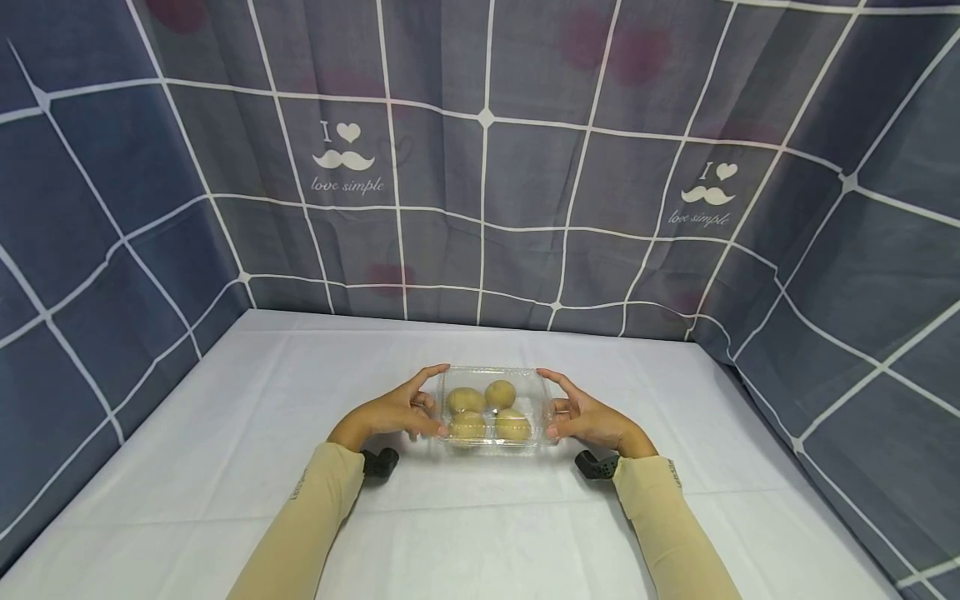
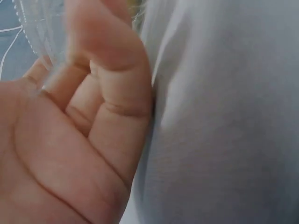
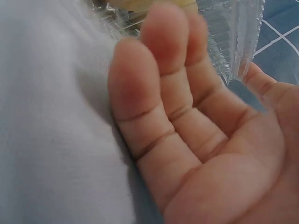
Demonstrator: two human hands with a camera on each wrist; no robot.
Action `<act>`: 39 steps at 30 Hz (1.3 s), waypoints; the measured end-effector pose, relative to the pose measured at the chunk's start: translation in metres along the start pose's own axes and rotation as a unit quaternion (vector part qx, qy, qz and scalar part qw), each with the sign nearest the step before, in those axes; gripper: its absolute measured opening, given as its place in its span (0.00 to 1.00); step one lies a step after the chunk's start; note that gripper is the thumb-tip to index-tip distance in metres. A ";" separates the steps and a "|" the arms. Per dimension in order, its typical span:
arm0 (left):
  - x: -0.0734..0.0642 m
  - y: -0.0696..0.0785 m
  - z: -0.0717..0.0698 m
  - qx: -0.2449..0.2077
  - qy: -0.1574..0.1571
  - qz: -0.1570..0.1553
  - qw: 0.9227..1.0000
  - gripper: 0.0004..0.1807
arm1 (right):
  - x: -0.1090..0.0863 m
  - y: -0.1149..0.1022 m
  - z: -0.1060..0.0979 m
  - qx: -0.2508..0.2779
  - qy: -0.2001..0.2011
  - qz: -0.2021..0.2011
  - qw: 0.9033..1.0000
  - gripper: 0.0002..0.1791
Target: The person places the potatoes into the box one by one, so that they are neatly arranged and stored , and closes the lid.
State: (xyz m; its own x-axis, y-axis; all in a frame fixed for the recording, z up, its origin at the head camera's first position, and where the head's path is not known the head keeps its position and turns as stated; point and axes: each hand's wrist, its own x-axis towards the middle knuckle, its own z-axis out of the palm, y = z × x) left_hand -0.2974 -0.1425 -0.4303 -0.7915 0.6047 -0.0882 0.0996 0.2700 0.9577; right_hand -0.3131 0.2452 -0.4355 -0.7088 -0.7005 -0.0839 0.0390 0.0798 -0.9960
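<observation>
A clear plastic box with several yellowish-brown potatoes inside is at the middle of the white table. My left hand holds its left end, index finger at the far corner and thumb at the near one. At the right end, my right hand grips it the same way. In the left wrist view, the hand's other fingers bend beside the box wall, close to the cloth. The right wrist view has the hand with fingertips by the ridged plastic box.
A white cloth covers the table. Dark checked curtains with white lines stand behind it and along both sides. A black device sits at the left wrist, another black device at the right.
</observation>
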 end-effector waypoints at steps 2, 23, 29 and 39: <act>0.000 0.000 -0.001 0.002 -0.011 -0.001 1.000 0.65 | 0.000 0.000 0.000 -0.004 -0.004 0.007 1.000 0.66; -0.003 -0.001 -0.001 -0.037 -0.024 -0.008 0.999 0.65 | -0.001 -0.007 0.007 -0.027 -0.018 0.033 0.999 0.65; -0.004 -0.002 -0.002 -0.041 -0.022 -0.011 0.999 0.65 | 0.002 -0.007 0.007 -0.026 -0.023 0.032 0.999 0.67; -0.005 -0.007 0.001 -0.034 -0.021 -0.007 0.999 0.65 | -0.001 -0.010 0.001 -0.073 -0.024 0.040 0.996 0.65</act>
State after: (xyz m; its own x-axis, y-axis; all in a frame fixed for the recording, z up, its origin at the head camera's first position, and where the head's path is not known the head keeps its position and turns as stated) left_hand -0.2939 -0.1469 -0.4365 -0.7661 0.6331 -0.1111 0.0466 0.2271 0.9728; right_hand -0.3120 0.2443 -0.4254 -0.6727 -0.7207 -0.1674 -0.0114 0.2364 -0.9716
